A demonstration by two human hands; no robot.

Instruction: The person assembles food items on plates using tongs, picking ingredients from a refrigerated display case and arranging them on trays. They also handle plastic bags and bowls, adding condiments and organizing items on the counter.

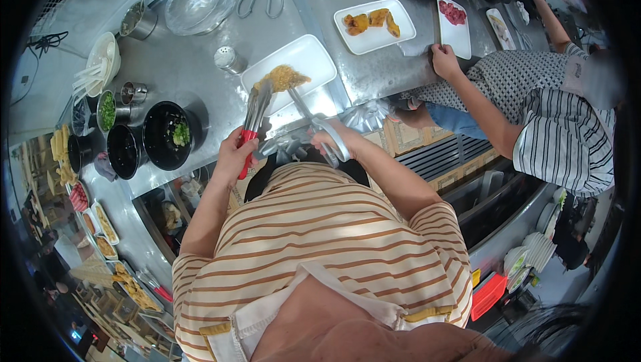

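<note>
My left hand [232, 156] is closed round the red handle of metal tongs [255, 112]. The tips of the tongs rest on a flat, golden-brown piece of fried food [287, 76]. That piece lies on a white rectangular plate [318, 54] on the steel counter. In my right hand [345, 140] are metal scissors [306, 110], my fingers round their loop handles. The scissor blades reach to the near right side of the food; whether they touch it I cannot tell. A shaker [229, 60] stands left of the plate.
Black bowls [168, 136], one with chopped greens, stand at the left. Other scissors [261, 0] lie farther back. To the right is a white plate [374, 40] with browned pieces. A co-worker's hand [446, 62] touches a plate of red meat [455, 38].
</note>
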